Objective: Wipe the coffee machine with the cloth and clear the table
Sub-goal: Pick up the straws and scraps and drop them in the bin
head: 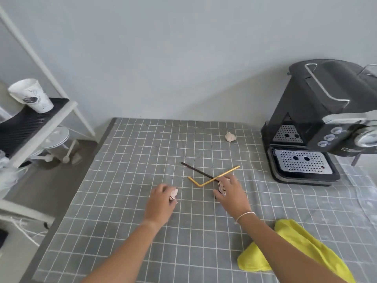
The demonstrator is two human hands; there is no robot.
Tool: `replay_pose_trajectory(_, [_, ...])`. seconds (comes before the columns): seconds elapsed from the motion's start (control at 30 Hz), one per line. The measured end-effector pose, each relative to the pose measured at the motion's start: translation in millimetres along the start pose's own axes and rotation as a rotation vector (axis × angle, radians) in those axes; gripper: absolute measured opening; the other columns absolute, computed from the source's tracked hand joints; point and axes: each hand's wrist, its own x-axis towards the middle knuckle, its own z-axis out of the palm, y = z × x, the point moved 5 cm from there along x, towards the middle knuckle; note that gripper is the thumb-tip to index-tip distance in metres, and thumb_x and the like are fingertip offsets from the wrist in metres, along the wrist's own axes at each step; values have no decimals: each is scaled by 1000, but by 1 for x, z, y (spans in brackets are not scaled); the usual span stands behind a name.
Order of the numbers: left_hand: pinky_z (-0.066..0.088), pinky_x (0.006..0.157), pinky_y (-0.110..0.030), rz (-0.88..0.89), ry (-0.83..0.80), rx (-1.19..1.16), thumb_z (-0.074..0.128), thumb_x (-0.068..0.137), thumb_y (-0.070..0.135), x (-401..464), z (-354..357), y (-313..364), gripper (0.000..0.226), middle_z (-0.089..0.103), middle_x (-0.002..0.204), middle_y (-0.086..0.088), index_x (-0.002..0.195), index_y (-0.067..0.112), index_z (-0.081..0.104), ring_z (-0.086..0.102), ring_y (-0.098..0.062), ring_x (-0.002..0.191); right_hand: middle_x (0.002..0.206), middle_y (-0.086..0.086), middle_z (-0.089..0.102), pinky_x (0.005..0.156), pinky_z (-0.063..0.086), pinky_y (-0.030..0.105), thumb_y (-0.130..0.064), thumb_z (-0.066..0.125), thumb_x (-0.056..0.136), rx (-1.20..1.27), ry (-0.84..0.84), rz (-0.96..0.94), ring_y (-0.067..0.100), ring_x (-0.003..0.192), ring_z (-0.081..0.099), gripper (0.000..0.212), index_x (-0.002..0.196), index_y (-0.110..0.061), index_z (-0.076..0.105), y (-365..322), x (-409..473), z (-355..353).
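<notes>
The black coffee machine (pixel 318 123) stands at the table's right, against the wall. A yellow cloth (pixel 302 248) lies crumpled at the near right, partly under my right forearm. My left hand (pixel 161 203) is closed around a crumpled paper ball (pixel 174 193) at the table's middle. My right hand (pixel 231 193) grips another crumpled paper ball (pixel 222 187) next to a bent yellow straw (pixel 214 177) and a dark brown straw (pixel 196 170), which cross each other. A third paper ball (pixel 230 137) lies farther back, near the machine.
A grey checked tablecloth (pixel 126 221) covers the table. To the left stands a white shelf rack (pixel 47 123) holding a paper cup (pixel 30 96). A clear lidded container (pixel 58 139) sits on the floor below it.
</notes>
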Motion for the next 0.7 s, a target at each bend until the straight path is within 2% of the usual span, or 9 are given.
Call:
replay_pose_trajectory(0.07, [43,93,-24,46,-36,8,57,94,15,9,4,-5,35,55,129,2,128,23,58,49,-20,119,123,1,49,89,46,31,-26,57,85,-44,-40,31,24,109,52,33,117,-17,57,0,8,9])
replay_pose_trajectory(0.17, [43,78,-22,102,-38,-53,53,91,7,23,4,0,23,58,112,2,110,18,62,52,-16,99,111,5,54,89,45,30,-14,52,86,-53,-39,62,24,104,51,18,101,-9,61,5,11,14])
replay_pose_trajectory(0.23, [47,73,-28,125,-17,-104,53,89,5,33,4,12,15,58,102,-1,100,13,60,52,-19,91,99,5,54,83,45,29,-4,48,85,9,-15,80,23,95,51,14,92,-7,60,11,11,11])
replay_pose_trajectory(0.3, [42,69,-27,163,-23,-148,47,91,4,42,7,31,12,56,95,-2,94,9,57,50,-20,87,93,1,52,76,40,23,-1,45,85,50,23,80,21,88,50,15,87,-8,59,17,12,1])
replay_pose_trajectory(0.47, [39,66,-29,236,-51,-193,29,86,13,51,23,67,29,59,84,-7,86,5,57,52,-23,77,90,-4,49,67,35,23,0,45,83,30,112,51,16,80,46,22,95,-8,62,33,33,-29])
replay_pose_trajectory(0.6, [30,52,-24,93,8,-231,36,96,4,58,21,64,29,49,60,5,74,3,55,45,0,56,101,2,54,69,44,24,-6,44,88,12,12,-46,13,78,49,29,109,-15,62,38,49,-29])
replay_pose_trajectory(0.7, [26,48,-23,16,29,-205,38,99,6,70,11,57,35,44,53,11,67,17,48,43,2,50,106,5,54,71,41,21,-13,44,92,-13,-70,-109,16,82,52,31,118,-19,59,40,59,-25])
